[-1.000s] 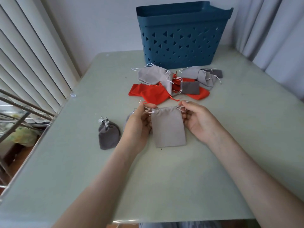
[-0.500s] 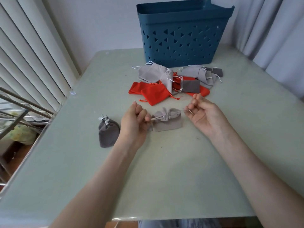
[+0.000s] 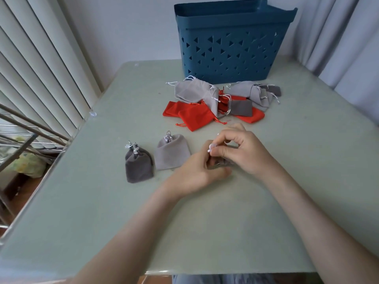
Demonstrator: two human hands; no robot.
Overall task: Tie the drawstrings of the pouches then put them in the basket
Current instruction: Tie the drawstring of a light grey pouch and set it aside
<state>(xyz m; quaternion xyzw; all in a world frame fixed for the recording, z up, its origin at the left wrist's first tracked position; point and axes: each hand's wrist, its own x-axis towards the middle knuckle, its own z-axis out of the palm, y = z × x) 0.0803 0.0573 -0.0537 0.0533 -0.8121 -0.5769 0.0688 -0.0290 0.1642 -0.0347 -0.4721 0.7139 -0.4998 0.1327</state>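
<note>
A: Lighting is soft, even daylight, moderately bright. Source looks like the blinds point(image 3: 34, 78) on the left and the curtain point(image 3: 346, 48) on the right.

B: Shadows?

A: Faint, diffuse. A weak one lies under the hands point(image 3: 217, 160) on the desk point(image 3: 102, 201). Mild sheen on the desk's near edge, no hard glare.

B: Sharpness?

A: Centre is acceptable, slightly soft overall with compression smear. Fingertips are motion-blurred, so the cord detail there is unreadable.

B: Distortion?

A: Wide-angle. Desk edges splay, basket point(image 3: 231, 44) walls lean, forearms stretch toward the bottom corners.
</note>
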